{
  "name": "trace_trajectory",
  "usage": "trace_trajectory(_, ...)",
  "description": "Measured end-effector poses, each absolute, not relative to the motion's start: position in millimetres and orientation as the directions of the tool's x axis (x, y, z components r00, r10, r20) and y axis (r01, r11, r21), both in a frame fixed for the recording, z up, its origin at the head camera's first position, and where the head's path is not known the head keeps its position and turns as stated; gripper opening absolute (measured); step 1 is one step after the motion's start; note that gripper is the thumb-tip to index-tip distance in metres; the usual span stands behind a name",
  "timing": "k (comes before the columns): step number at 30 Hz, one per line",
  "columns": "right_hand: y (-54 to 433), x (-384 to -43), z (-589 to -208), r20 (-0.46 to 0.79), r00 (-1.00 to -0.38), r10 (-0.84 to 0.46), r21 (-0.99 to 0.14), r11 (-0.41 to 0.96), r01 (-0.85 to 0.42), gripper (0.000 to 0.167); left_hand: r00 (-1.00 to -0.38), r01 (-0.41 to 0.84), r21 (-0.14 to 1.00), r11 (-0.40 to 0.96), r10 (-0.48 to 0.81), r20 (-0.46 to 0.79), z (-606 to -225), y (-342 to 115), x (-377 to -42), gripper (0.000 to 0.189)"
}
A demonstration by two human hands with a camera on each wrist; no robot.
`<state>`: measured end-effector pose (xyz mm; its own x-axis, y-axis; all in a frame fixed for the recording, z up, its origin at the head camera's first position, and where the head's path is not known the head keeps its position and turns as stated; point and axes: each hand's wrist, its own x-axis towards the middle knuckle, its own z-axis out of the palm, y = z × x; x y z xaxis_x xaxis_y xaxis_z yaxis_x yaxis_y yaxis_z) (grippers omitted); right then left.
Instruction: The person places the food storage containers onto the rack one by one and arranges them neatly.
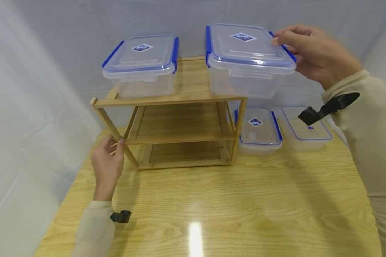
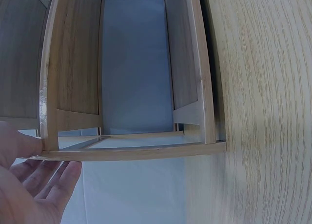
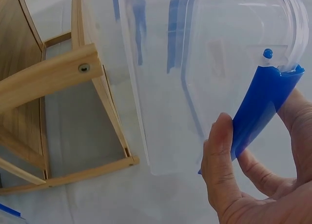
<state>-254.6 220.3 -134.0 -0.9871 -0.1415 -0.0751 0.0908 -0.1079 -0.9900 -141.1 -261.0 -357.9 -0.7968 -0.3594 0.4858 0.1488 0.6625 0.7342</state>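
Lidded container (image 1: 249,73) lies immediately left of the right hand (image 1: 315,53), the nearer one, which pinches its blue clip (image 3: 265,104) over the right end of the wooden rack (image 1: 193,80); its clips run front to back, long axis unclear. Lower, the left hand (image 1: 107,162) grips a front post (image 1: 108,121). Beyond: a second container (image 1: 143,59) above that hand, and a blue-clipped box (image 1: 260,132) and blue-rimmed box (image 1: 310,130) below the right.
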Motion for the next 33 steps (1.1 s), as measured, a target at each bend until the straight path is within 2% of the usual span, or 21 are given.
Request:
trace_trajectory(15, 171, -268, -132, -0.040, -0.991, -0.125, -0.999, 0.028, 0.037, 0.051, -0.790, 0.169, 0.722, 0.672, -0.346, 0.507, -358, -261, -143, 0.027)
trace_trajectory(23, 157, -273, -133, -0.046, -0.992, -0.119, -0.997, 0.069, 0.038, 0.050, -0.795, 0.162, 0.727, 0.667, -0.348, 0.497, -358, -261, -143, 0.028)
trace_trajectory(33, 150, -279, -134, -0.058, -0.992, -0.114, -0.998, 0.001, 0.058, 0.048, -0.795, 0.158, 0.727, 0.669, -0.350, 0.495, -356, -261, -142, 0.028)
